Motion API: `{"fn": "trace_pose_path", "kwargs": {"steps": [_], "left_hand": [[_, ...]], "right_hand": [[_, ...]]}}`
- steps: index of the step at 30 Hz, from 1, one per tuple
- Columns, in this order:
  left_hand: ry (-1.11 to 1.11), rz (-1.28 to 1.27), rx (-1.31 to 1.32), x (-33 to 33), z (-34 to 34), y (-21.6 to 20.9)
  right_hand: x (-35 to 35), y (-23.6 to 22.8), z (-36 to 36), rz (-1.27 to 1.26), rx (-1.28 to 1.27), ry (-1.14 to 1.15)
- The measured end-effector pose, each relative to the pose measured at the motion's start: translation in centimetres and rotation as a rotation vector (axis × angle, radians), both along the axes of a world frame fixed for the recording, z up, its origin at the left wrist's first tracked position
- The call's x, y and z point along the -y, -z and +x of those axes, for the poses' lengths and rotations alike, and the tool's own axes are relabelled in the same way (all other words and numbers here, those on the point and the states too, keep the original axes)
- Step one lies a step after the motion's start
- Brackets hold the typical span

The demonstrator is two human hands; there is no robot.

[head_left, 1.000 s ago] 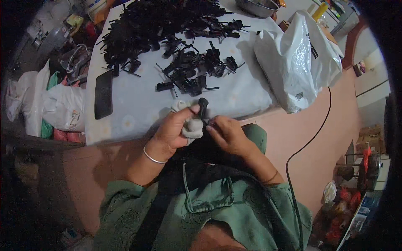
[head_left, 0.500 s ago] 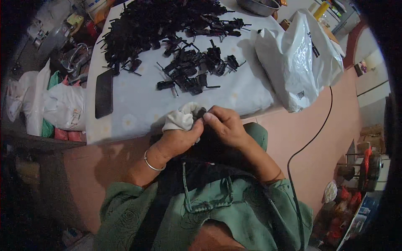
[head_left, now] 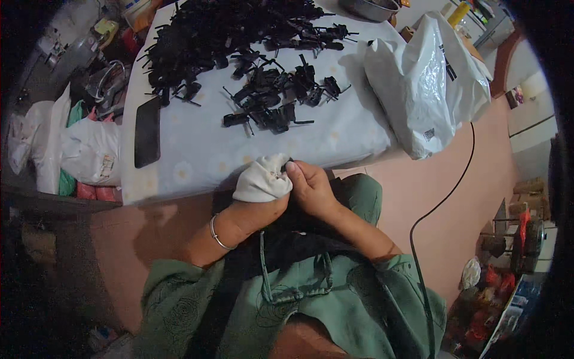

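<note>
Left hand (head_left: pixel 258 214) clutching white cloth (head_left: pixel 261 183), fingers hidden, right hand (head_left: pixel 315 192) pinching black part (head_left: pixel 286 164) at cloth's right edge, both before table's (head_left: pixel 203 140) near edge, heap (head_left: pixel 215 42) of black pieces farther back, phone (head_left: pixel 147 133) at left, white bag (head_left: pixel 409 90) at right.

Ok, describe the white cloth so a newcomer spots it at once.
Start at the table heaped with black parts and come to its near edge. There, the white cloth sits over the left hand, close beside the right hand. Unlike the big, glossy white bag on the right, it is small and matte.
</note>
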State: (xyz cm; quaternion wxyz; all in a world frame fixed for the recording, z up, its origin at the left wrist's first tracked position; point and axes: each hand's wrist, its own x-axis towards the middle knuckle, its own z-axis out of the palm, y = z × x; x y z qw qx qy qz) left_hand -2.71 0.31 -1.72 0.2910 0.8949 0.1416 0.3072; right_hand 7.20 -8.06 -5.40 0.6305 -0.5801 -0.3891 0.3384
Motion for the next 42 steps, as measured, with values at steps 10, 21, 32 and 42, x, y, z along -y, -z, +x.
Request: {"fn": "trace_pose_path", "kwargs": {"steps": [10,21,32,42], "left_hand": [[0.022,-0.827,0.066,-2.2,-0.5,0.4],[0.212,-0.767,-0.080,-1.4,-0.3,0.0],[0.199,-0.314,-0.025,-1.1,-0.4,0.8],[0.155,-0.210,-0.081,-0.9,-0.3,-4.1]], "right_hand": [[1.4,-2.5,3.5,-0.059,0.442,-0.146],[0.5,-2.3,2.8,-0.060,0.249,-0.058],[0.6,-3.2,2.5,-0.117,0.374,-0.183],[0.2,-3.1,4.8,-0.116,0.575,-0.036]]}}
